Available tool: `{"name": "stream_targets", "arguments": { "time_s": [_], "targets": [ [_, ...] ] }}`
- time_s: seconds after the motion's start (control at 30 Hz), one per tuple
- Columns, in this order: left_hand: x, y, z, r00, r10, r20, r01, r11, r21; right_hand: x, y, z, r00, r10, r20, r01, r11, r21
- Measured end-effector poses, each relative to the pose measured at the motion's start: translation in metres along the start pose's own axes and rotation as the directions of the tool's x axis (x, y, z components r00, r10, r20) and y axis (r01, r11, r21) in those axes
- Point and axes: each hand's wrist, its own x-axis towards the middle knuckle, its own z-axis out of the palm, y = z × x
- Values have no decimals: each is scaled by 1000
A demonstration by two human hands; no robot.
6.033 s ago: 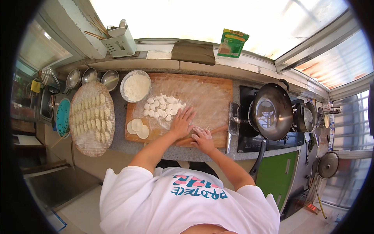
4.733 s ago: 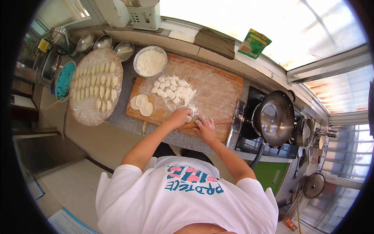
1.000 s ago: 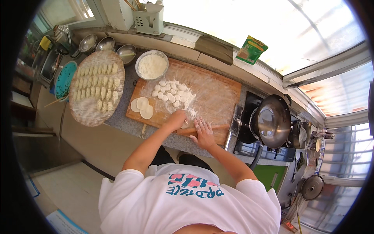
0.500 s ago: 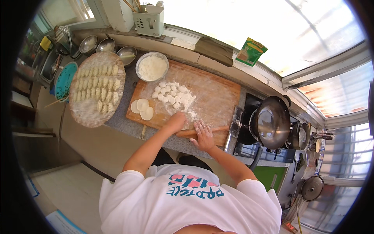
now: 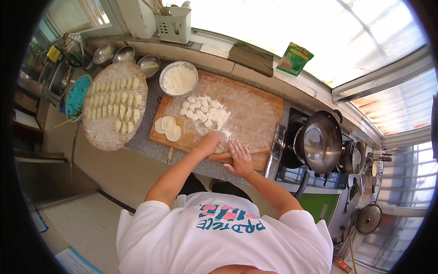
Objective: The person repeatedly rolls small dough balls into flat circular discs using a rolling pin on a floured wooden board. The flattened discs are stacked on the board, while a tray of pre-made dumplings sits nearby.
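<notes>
On a floured wooden board (image 5: 258, 101) below a window (image 5: 255, 20), laid the right hand (image 5: 241, 160) flat over the rolling pin (image 5: 261, 150), probably to spread pressure; pinched a dough piece (image 5: 220, 149) near the front edge with the curled left hand (image 5: 208, 143), seemingly to steady it. Had dough lumps (image 5: 204, 110) just beyond, likely for reach. Saw only that piece's pale edge uncovered.
</notes>
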Motion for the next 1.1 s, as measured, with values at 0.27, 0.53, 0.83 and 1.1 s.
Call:
{"name": "stream_targets", "arguments": {
  "time_s": [0.27,0.53,0.83,1.1],
  "targets": [
    [13,32,-28,900,-425,97,427,904,1,83,22,-6,992,94,-82,-97,995,-35],
    [0,4,5,992,-125,15,122,985,119,0,1,0,1000,17,2,-17,999,-40],
    [7,14,-20,944,-329,-11,330,944,2,84,20,-3,989,123,-84,-130,988,-87],
    [3,-7,5,1000,18,13,-19,998,62,1,-2,2,999,32,-27,-34,998,-44]
  ]
}}
